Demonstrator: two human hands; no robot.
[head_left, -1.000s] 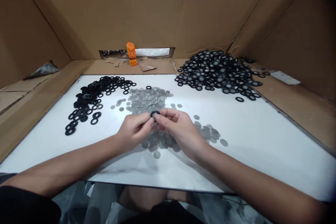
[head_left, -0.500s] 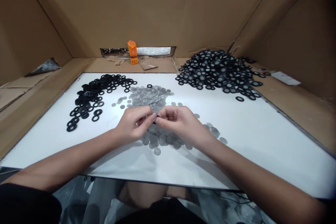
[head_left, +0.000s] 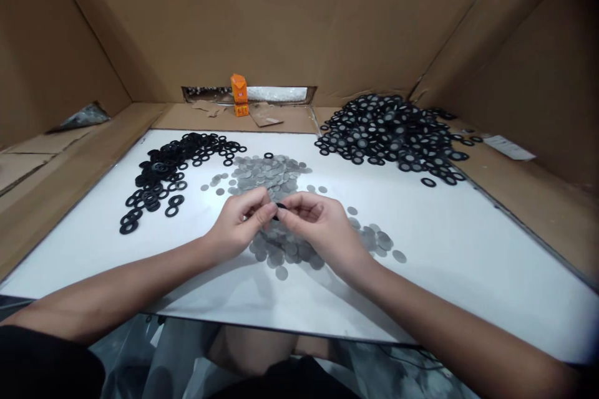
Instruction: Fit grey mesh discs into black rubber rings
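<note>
Between the fingertips of both hands is a black ring [head_left: 279, 206], held just above the pile of grey mesh discs [head_left: 269, 174]. My left hand [head_left: 243, 219] pinches its left side with thumb and forefinger. From the right, my right hand [head_left: 318, 218] pinches the other side, its remaining fingers curled. Most of the ring is hidden by fingers, so I cannot tell if a disc sits in it. More grey discs [head_left: 299, 249] lie beneath and in front of the hands.
Loose black rings [head_left: 161, 168] are heaped at the left of the white board [head_left: 468, 262]. A big pile of rings with grey centres [head_left: 388, 131] stands at the back right. An orange carton [head_left: 239, 93] sits by a slot in the cardboard wall [head_left: 281, 19].
The black ring has tilted and shows more between the fingertips. Both hands keep their pinch, and the right hand has shifted slightly. The whole view has moved a little.
</note>
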